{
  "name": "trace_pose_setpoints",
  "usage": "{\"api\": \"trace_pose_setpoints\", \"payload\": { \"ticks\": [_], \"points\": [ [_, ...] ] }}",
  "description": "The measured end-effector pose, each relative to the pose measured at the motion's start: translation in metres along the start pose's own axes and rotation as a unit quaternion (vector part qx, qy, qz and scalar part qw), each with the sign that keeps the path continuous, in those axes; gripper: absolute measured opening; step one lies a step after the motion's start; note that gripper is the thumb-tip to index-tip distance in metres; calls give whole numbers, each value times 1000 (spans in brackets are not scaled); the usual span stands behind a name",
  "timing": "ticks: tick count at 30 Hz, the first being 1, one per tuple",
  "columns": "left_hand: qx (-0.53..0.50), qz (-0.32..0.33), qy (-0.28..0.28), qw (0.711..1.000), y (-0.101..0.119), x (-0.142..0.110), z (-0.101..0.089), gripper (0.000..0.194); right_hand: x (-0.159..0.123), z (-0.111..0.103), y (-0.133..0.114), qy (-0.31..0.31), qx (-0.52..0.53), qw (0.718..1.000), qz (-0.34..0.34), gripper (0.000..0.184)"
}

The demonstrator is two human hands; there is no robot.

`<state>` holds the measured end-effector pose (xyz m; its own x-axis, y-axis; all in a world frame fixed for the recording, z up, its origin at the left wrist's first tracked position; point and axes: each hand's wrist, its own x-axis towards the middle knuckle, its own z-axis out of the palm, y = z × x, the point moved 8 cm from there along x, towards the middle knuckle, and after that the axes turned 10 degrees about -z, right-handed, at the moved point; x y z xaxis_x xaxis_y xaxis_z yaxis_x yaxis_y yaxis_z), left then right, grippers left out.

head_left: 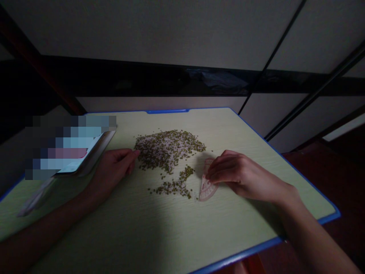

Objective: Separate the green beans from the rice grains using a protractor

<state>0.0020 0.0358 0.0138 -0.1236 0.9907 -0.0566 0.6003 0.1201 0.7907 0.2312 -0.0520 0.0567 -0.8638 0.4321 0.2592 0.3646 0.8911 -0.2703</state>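
Note:
A large pile of small green and pale grains lies on the pale desk top, with a smaller strip of grains pulled away just below it. My left hand rests on the desk at the left edge of the large pile, fingers stretched toward the grains and holding nothing. My right hand presses its fingers together on a clear pink protractor, which stands at the right side of the smaller strip.
A flat device with a blurred screen lies at the desk's left side, and a pale pen-like object sits below it. The desk has a blue rim. A dark rail and wall panels lie beyond.

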Motion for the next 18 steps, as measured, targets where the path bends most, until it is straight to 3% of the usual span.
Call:
{"api": "trace_pose_setpoints", "payload": {
  "ticks": [5, 12, 18],
  "points": [
    [3, 6, 8, 1000, 3, -1, -2, 41, 1, 2, -2, 4, -10, 1000, -8, 32],
    [-3, 4, 4, 1000, 1, -1, -1, 40, -3, -5, 9, 30, -62, 996, 47, 30],
    [8, -5, 2, 1000, 0, -1, -1, 41, -2, -4, 12, 12, -111, 992, 63, 30]
  ]
}}
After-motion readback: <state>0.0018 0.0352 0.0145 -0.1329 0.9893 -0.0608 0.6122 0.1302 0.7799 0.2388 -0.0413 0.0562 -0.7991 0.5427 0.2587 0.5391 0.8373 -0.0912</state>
